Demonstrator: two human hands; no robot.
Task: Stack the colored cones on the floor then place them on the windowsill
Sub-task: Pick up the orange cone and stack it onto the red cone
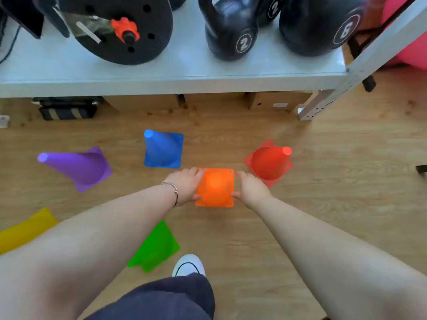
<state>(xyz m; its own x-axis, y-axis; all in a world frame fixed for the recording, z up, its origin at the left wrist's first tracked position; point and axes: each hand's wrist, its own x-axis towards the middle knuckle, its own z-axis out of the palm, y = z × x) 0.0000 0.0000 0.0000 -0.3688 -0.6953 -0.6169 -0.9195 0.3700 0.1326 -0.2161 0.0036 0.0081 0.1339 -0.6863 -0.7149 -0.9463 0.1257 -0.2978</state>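
An orange cone (215, 187) stands upright on the wooden floor in the middle. My left hand (186, 184) grips the left edge of its square base and my right hand (250, 189) grips the right edge. A red cone (269, 162) stands just to the right, close to my right hand. A blue cone (163, 150) stands behind and to the left. Further left stands a purple cone (79, 167). A green cone (156, 247) is under my left forearm and a yellow cone (25, 229) is at the left edge, both partly hidden.
A white shelf (161, 75) runs across the back with a black weight plate (129, 26) and kettlebells (233, 31) on it. Its metal leg (312, 109) meets the floor at the right. Cardboard boxes (272, 101) sit beneath. My shoe (189, 264) is near the green cone.
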